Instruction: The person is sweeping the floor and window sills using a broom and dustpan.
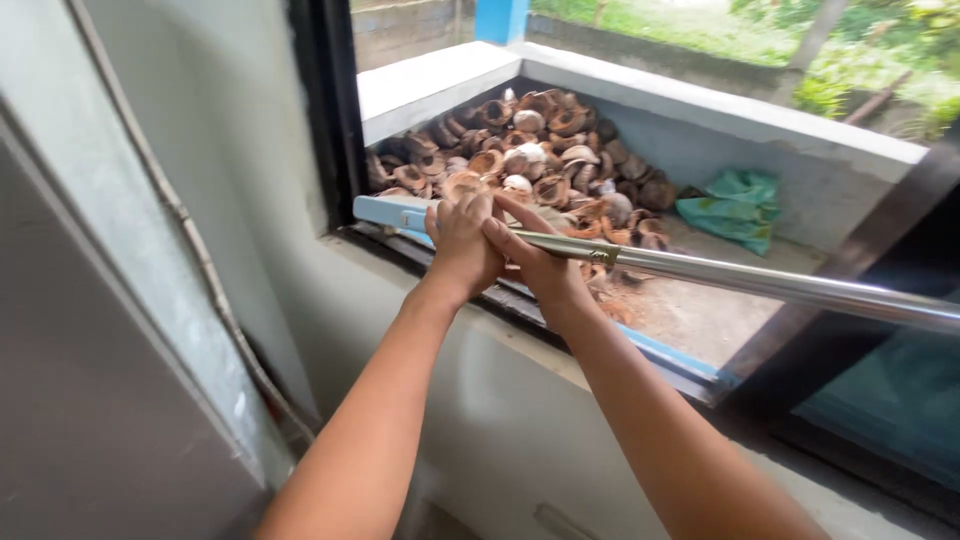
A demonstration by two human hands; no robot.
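Observation:
My left hand (462, 243) and my right hand (537, 262) are clasped together around a long silver metal pole (760, 282) that runs off to the right edge. At its left end the pole joins a light blue flat head (392, 212), which rests on the sill of an open window. Both hands grip the pole near that joint, the left one closer to the blue head. My forearms reach up from the bottom of the view.
A dark window frame (322, 110) borders the opening. Outside, a grey concrete enclosure (700, 105) holds a heap of brown coconut shells (545, 150) and a green bag (735, 205). A cable (190, 235) runs down the wall at left.

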